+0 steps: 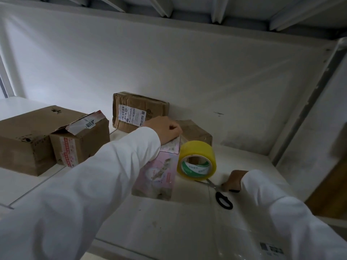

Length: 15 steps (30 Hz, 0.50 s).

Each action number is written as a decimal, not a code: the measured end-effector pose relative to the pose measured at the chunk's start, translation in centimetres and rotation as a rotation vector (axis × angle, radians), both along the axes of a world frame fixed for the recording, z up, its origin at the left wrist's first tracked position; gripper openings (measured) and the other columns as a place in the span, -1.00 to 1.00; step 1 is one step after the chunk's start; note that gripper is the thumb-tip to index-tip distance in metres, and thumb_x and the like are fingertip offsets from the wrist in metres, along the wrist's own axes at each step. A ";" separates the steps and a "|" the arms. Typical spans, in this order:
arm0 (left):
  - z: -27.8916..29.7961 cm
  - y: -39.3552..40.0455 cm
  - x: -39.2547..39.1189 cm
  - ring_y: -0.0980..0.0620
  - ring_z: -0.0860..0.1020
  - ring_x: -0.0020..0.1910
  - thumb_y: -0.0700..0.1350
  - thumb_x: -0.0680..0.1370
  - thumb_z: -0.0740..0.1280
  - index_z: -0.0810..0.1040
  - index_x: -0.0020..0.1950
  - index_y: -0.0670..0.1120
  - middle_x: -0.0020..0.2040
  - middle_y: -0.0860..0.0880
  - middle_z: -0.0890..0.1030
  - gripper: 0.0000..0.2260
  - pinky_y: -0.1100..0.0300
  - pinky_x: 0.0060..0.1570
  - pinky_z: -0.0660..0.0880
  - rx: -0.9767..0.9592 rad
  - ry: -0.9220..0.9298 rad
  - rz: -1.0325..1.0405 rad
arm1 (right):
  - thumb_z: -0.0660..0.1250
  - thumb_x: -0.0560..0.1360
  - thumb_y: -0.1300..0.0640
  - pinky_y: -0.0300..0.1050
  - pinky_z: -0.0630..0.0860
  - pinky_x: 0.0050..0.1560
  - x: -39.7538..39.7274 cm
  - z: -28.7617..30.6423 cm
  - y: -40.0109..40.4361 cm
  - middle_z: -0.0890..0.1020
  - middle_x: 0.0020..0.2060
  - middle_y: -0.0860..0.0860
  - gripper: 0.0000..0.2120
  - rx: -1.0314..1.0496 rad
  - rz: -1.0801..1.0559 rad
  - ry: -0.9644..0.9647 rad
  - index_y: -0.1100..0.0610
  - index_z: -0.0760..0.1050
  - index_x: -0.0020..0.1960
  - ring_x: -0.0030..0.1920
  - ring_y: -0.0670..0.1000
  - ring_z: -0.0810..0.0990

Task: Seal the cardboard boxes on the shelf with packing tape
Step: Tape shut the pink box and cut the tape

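L hand (165, 131) lay knuckles-up on top of the pink box (159, 173), fingers curled over its far top edge, mid-shelf (244, 166). R hand (235, 180) gripped scissors (219, 192); fingers hidden, cannot tell. Counted: 4 brown boxes (24, 139) toward shelf's rear edge, 1 pink box, 1 yellow tape roll (196, 160) touching pink box, 1 scissors.

1. Wall (187, 72): white, behind the shelf, beyond both hands.
2. Beams (163, 6): white, overhead, above both hands.
3. Brown panel (330, 192): at the right edge, right of the right hand.
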<state>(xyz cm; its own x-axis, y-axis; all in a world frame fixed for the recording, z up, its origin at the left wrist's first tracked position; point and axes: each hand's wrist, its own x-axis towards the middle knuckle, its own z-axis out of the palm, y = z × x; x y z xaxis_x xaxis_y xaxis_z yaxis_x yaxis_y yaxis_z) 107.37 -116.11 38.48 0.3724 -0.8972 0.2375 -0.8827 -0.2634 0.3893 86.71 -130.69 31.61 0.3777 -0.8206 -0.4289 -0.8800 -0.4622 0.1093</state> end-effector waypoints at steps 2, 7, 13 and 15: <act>0.1 0.1 0.0 -0.07 0.54 -0.04 0.09 0.59 0.12 0.60 -0.02 0.01 0.01 -0.05 0.61 -0.70 0.12 -0.01 0.46 0.042 -0.078 0.153 | 0.33 0.46 -0.13 -0.15 0.40 0.10 0.1 0.3 0.5 0.49 0.13 0.08 -0.45 0.004 0.019 0.032 0.18 0.39 0.31 0.11 0.05 0.48; 0.1 0.1 -0.3 -0.09 0.48 -0.12 0.23 0.56 0.03 0.54 -0.04 -0.09 -0.12 -0.08 0.50 -0.54 0.12 -0.09 0.37 0.180 -0.104 0.360 | 0.40 0.41 -0.13 -0.19 0.38 -0.06 0.0 -0.1 0.4 0.47 -0.13 0.01 -0.51 -0.018 0.079 0.036 0.15 0.45 0.20 -0.07 0.02 0.44; 0.4 0.4 -0.9 -0.11 0.49 -0.05 0.25 0.56 0.03 0.55 0.04 -0.12 0.00 -0.12 0.56 -0.50 0.13 -0.08 0.34 0.197 -0.088 0.420 | 0.41 0.38 -0.13 -0.19 0.40 -0.10 -0.7 -0.4 1.1 0.49 -0.07 0.03 -0.50 -0.048 0.073 0.046 0.16 0.49 0.19 -0.09 0.03 0.47; 0.4 0.4 -1.1 -0.13 0.52 0.07 0.25 0.56 0.04 0.55 0.13 -0.13 0.11 -0.14 0.57 -0.47 0.12 -0.06 0.32 0.197 -0.081 0.461 | 0.39 0.39 -0.12 -0.19 0.44 -0.11 -1.3 0.0 0.9 0.54 -0.09 0.04 -0.59 -0.039 0.006 -0.033 0.15 0.51 0.08 -0.11 0.03 0.50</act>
<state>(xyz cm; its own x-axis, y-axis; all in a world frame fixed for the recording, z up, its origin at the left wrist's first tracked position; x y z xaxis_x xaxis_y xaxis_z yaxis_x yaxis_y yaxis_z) 106.26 -115.76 38.93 0.7279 -0.6742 0.1249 -0.6824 -0.6945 0.2280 85.39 -129.78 31.59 0.3963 -0.8340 -0.3839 -0.8806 -0.4636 0.0980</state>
